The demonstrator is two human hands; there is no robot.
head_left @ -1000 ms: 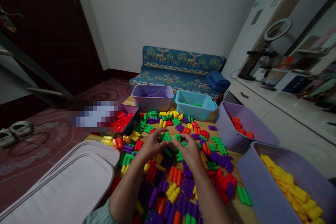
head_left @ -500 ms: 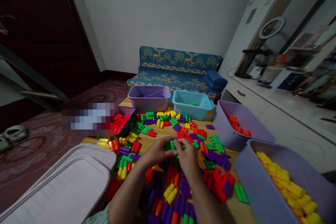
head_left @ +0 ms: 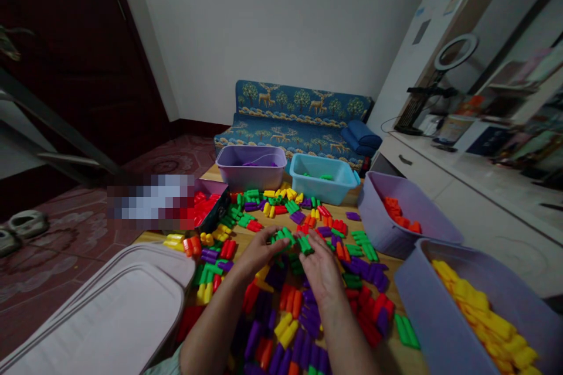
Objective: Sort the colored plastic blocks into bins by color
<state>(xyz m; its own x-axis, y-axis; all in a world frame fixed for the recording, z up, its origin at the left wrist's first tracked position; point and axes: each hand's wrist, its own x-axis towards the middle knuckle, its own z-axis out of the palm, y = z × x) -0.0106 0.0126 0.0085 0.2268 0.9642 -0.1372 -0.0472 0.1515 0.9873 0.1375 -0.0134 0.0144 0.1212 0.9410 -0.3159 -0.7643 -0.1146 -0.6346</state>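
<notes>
the left hand (head_left: 260,249), clamped on green blocks (head_left: 286,237), and right hand (head_left: 320,265), seemingly gripping a green piece (head_left: 305,244), have just parted, apparently leaving these separate above the tabletop (head_left: 409,358), inward from its far edge.

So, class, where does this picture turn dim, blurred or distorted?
Head view: dim overall, the door near black, purple blocks between the forearms dark; shelf items at right look soft; door and white panel lean outward; a pixelated patch at left.
</notes>
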